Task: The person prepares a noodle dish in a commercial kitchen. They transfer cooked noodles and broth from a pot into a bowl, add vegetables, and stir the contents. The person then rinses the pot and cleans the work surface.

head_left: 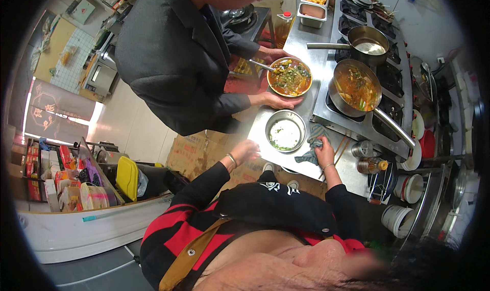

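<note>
My right hand (325, 152) grips a crumpled grey-green cloth (311, 153) on the stainless steel counter (264, 123). Just left of the cloth sits a round metal pot (286, 131) with chopped green bits inside. My left hand (245, 152) hovers by the counter's left edge, its fingers loosely curved and nothing visible in it. Across from me, a person in a dark jacket (168, 57) supports a bowl of red-brown soup (289, 77) with both hands. A spoon (262, 64) rests in that bowl. Wooden chopsticks (340, 151) lie right of my right hand.
A saucepan of soup (356, 88) and a second saucepan (368, 45) stand on the gas range (386, 94), one long handle pointing towards me. A capped bottle (372, 165) and a glass jar (362, 149) stand at the counter's right. Flattened cardboard (195, 149) covers the floor.
</note>
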Demonstrator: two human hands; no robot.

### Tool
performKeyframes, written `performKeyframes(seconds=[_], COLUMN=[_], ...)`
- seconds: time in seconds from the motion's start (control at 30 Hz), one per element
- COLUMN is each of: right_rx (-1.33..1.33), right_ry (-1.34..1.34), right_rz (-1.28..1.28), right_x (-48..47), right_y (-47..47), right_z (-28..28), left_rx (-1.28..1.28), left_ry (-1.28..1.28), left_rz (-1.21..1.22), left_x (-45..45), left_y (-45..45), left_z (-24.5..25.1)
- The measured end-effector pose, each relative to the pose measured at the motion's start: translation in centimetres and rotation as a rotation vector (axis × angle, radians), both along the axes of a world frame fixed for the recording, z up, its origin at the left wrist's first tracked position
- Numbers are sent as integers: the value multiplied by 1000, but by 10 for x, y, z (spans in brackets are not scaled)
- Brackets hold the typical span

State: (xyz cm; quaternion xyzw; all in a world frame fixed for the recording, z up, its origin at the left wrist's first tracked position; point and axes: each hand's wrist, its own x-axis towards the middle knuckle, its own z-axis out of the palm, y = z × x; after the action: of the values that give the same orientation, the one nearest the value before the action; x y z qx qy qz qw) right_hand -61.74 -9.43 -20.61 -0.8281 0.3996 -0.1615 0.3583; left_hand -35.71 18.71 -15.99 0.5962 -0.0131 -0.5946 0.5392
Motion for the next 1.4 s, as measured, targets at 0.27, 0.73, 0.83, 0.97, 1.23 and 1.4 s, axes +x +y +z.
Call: performKeyframes(seconds=[0.27,0.73,0.83,0.97,1.23,1.4], right_rx=[9,-164,-137,-242,-232,-263], right_ry=[2,72,229,214,298,298], right_rz=[-30,-51,-38,56,84,99], right_x=[3,5,9,13,8,7], right_y=[3,14,24,45,40,37], right_z=[2,3,25,52,45,39], left_rx=[5,-5,1,-93,-41,-66], left_ry=[-3,-5,-2,10,39,40], left_rz=[-4,-28,-38,-7,-7,16], left_x=[9,18,13,5,-16,-17], left_y=[-4,-11,-3,5,-2,5], left_z=[-3,-6,-7,-20,-4,0])
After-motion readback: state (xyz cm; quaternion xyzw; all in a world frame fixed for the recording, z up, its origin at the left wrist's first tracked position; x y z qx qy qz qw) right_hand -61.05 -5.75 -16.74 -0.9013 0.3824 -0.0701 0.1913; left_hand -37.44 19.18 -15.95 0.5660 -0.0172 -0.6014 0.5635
